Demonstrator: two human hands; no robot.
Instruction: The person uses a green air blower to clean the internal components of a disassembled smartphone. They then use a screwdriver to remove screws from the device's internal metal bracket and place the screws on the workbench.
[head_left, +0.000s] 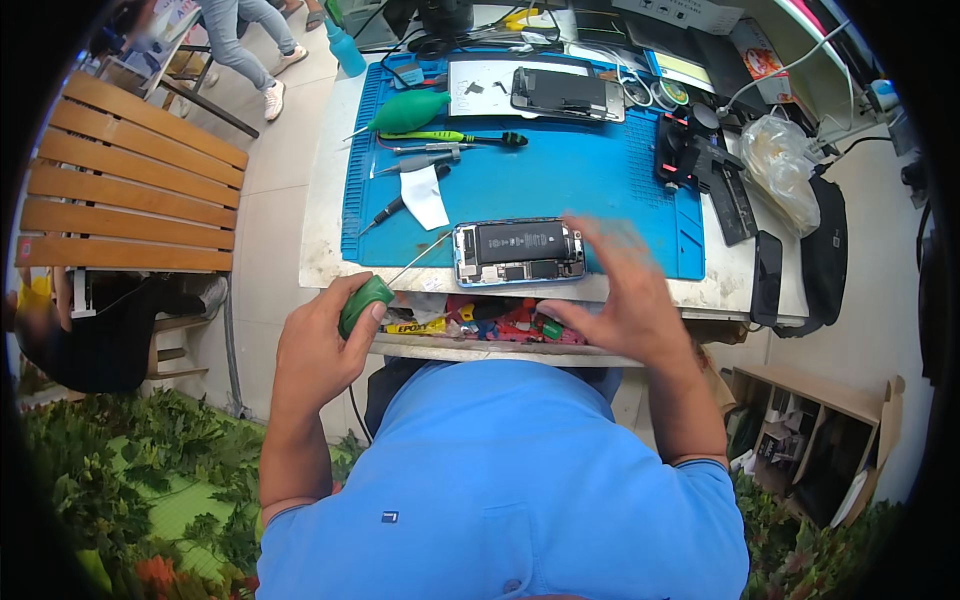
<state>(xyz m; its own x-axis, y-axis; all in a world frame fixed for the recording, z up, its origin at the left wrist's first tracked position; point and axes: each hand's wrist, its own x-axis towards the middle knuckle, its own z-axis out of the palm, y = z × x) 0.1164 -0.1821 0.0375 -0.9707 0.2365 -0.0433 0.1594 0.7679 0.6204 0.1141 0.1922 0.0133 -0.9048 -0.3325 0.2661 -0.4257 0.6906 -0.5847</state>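
Note:
My left hand (325, 335) is closed around the green handle (367, 305) of a tool with a long thin metal shaft. The shaft slants up and right, its tip by the left end of an opened smartphone (519, 251). That phone lies on the front edge of the blue work mat (590, 185), its black battery and inner parts exposed. My right hand (630, 290), partly smeared by motion, is beside the phone's right end, thumb and fingers apart, with nothing visible between them. Whether its fingertips touch the phone I cannot tell.
On the mat lie a green blower bulb (410, 112), a green brush (440, 136), pen-like tools, white paper (424, 198) and a detached phone screen (567, 94). A black holder (715, 170) and a dark phone (766, 277) lie right. Below the phone is a cluttered open drawer (500, 347).

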